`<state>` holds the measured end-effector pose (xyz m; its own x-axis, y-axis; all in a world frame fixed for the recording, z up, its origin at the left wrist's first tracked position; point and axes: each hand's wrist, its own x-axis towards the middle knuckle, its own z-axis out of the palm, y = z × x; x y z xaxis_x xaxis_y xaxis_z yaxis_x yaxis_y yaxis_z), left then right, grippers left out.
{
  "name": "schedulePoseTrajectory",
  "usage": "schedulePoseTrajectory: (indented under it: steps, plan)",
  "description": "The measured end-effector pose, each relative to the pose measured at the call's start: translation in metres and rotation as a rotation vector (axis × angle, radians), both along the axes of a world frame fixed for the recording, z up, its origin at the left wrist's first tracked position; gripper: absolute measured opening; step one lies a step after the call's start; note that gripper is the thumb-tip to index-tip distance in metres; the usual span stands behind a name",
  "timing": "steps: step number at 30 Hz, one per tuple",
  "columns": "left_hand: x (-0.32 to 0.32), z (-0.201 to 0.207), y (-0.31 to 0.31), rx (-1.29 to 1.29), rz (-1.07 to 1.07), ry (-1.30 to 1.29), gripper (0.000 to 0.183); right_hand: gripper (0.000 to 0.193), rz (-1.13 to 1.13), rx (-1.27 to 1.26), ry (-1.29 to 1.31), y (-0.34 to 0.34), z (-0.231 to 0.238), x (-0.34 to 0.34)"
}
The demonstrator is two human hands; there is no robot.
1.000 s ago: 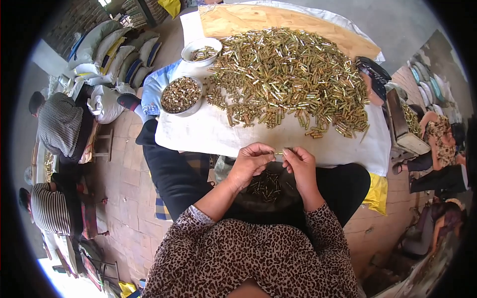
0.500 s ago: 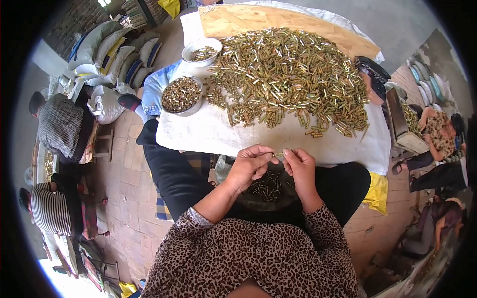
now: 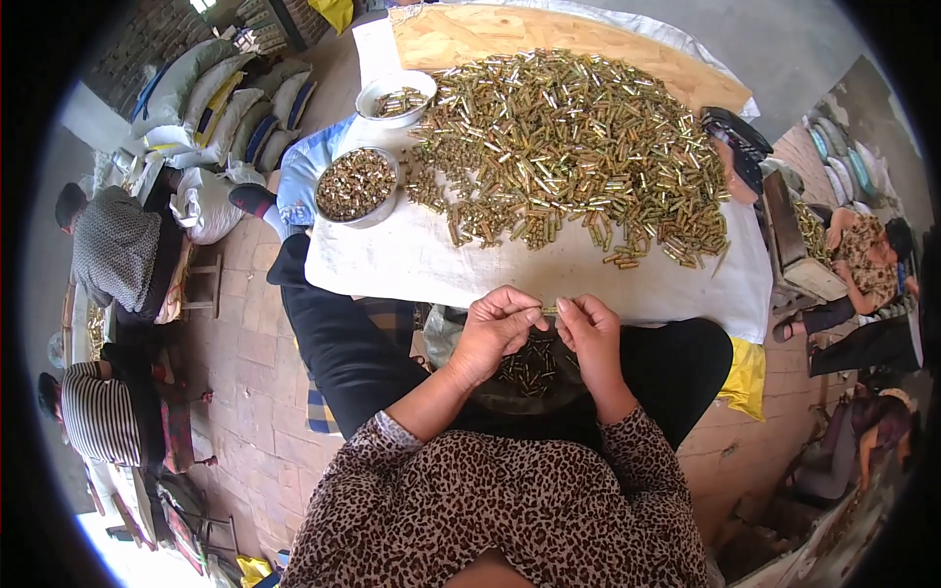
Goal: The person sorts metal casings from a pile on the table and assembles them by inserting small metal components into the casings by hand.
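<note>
I see the left hand (image 3: 490, 335) and the right hand (image 3: 591, 340) close together at the near edge of the white cloth (image 3: 363, 263). Thumb and finger of each pinch one small brass-coloured tube (image 3: 549, 311) between them. Farther away lies a big heap of similar tubes (image 3: 578, 147); at its left stand a far bowl (image 3: 396, 121) and a near bowl (image 3: 380, 213), both partly filled.

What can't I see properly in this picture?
In the head view:
The small metal piece's ends: fingertips of the left hand and right hand cover them.
The white cloth under the big heap: the heap hides it.
The nearer bowl's bottom: little pieces cover it.
The lower-right co-worker's work: too small and dim.
</note>
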<state>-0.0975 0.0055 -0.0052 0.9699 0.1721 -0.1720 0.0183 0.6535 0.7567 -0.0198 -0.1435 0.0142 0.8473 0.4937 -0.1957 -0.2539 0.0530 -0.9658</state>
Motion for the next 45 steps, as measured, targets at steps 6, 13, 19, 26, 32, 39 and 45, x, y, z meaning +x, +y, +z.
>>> schedulePoseTrajectory:
  steps: [6, 13, 19, 26, 32, 39, 45]
  plan:
    - [-0.003, -0.016, 0.004, -0.272, -0.15, -0.021, 0.007, 0.021, 0.151, 0.104, 0.291, -0.003, -0.01, 0.004]
    - [0.007, -0.034, 0.004, -0.379, -0.109, -0.057, 0.004, 0.019, 0.229, 0.255, 0.453, 0.005, -0.032, 0.012]
    - [0.007, -0.026, 0.037, -0.212, -0.343, 0.05, 0.01, 0.027, 0.333, -0.116, 0.109, 0.009, -0.033, 0.045]
    - [0.057, -0.033, 0.067, 1.459, 0.375, 0.024, 0.009, 0.024, 0.015, -1.033, -1.029, 0.056, -0.052, 0.117]
    - [0.08, -0.047, 0.083, 1.679, 0.293, 0.065, 0.004, 0.026, -0.009, -1.106, -1.04, 0.07, -0.055, 0.113]
    - [0.08, -0.049, 0.075, 1.278, 0.348, 0.052, 0.006, 0.023, 0.009, -1.016, -0.976, 0.068, -0.053, 0.107]
    - [0.07, -0.05, 0.063, 1.467, 0.385, -0.081, 0.007, 0.021, -0.141, -0.855, -0.945, 0.053, -0.071, 0.103]
